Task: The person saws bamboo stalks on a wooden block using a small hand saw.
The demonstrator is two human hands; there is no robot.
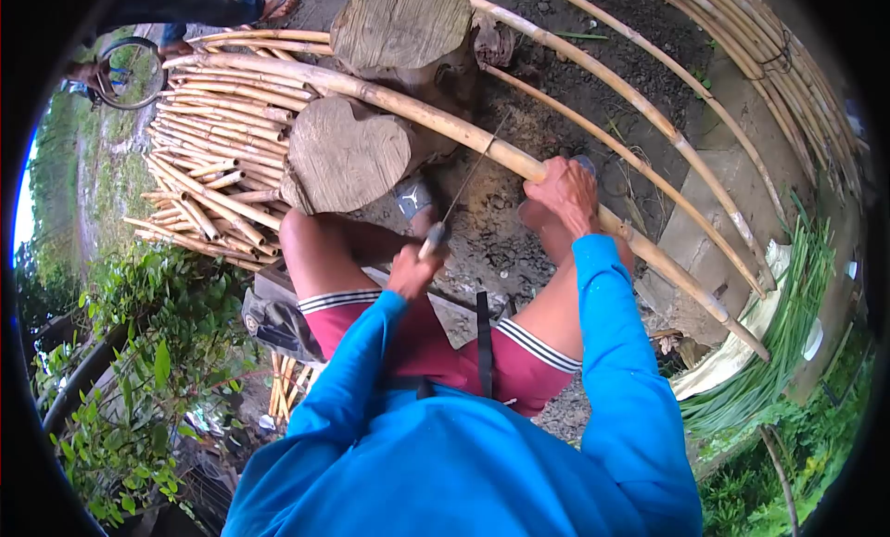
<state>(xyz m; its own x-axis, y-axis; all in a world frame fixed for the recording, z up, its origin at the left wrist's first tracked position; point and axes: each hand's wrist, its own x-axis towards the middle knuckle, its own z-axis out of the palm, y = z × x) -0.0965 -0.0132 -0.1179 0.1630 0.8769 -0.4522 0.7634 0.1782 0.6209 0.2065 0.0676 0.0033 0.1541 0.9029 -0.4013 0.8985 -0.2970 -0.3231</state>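
Observation:
A long bamboo pole (408, 104) runs slantwise from the upper left to the lower right, across the front of a tree-stump block (348, 157). My right hand (565, 192) is wrapped round it above my knee. My left hand (414, 268) grips the light handle of a thin blade (468, 180), which reaches up to the pole and crosses it left of the other hand. Whether the blade has entered the bamboo is too small to tell.
Cut bamboo pieces (218, 120) lie piled at the left. A second stump (400, 27) stands behind. More long poles (640, 97) curve at the right, beside green strips (788, 324). Another person's foot (281, 5) and hand near a ring (130, 72) show upper left.

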